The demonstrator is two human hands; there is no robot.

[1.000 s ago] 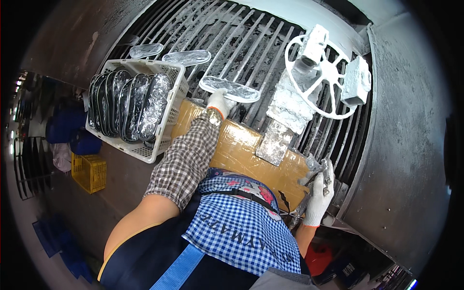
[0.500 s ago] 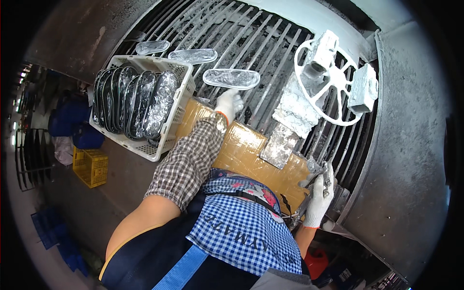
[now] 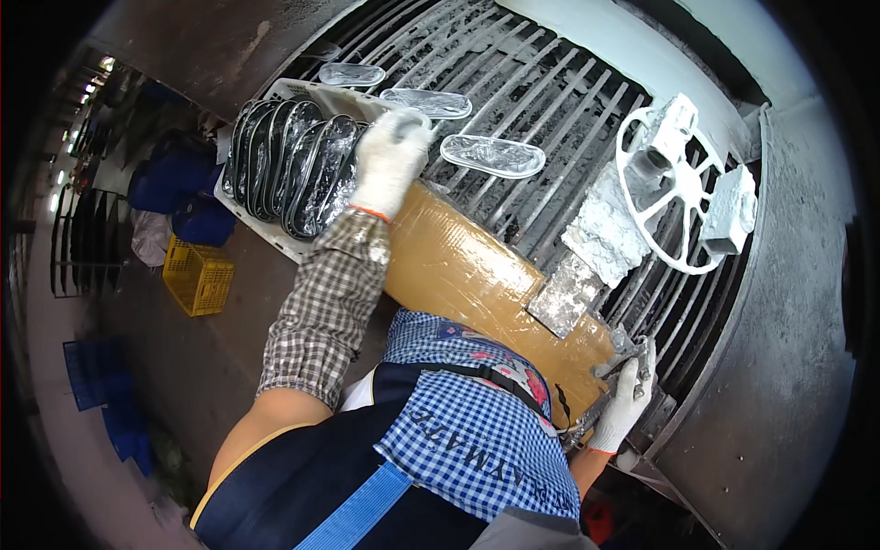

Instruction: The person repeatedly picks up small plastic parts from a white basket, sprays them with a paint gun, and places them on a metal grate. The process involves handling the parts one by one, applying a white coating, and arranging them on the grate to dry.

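Observation:
My left hand (image 3: pixel 392 163), in a white glove, is over the right end of a white plastic crate (image 3: pixel 275 240). Its fingers are curled; what they hold, if anything, is hidden. Beside it in the crate stand several long oval pieces (image 3: pixel 298 165) with black rims and shiny clear film. Three similar oval pieces with pale rims lie apart on the slatted metal rack, the closest being the film-covered oval (image 3: pixel 493 156) right of my left hand. My right hand (image 3: pixel 625 399), also gloved, is closed around a metal spray gun (image 3: pixel 631 353) at the rack's near right.
A tape-covered cardboard sheet (image 3: pixel 467 252) lies along the near edge of the slatted rack (image 3: pixel 513 92). A white-coated handwheel (image 3: pixel 674 197) and coated blocks stand to the right, beside a metal side wall (image 3: pixel 779 229). A yellow crate (image 3: pixel 197 280) is on the floor at left.
My left hand has moved left, from beside the nearest oval on the rack to the crate of oval pieces. My right hand keeps hold of the spray gun. The whole view has shifted.

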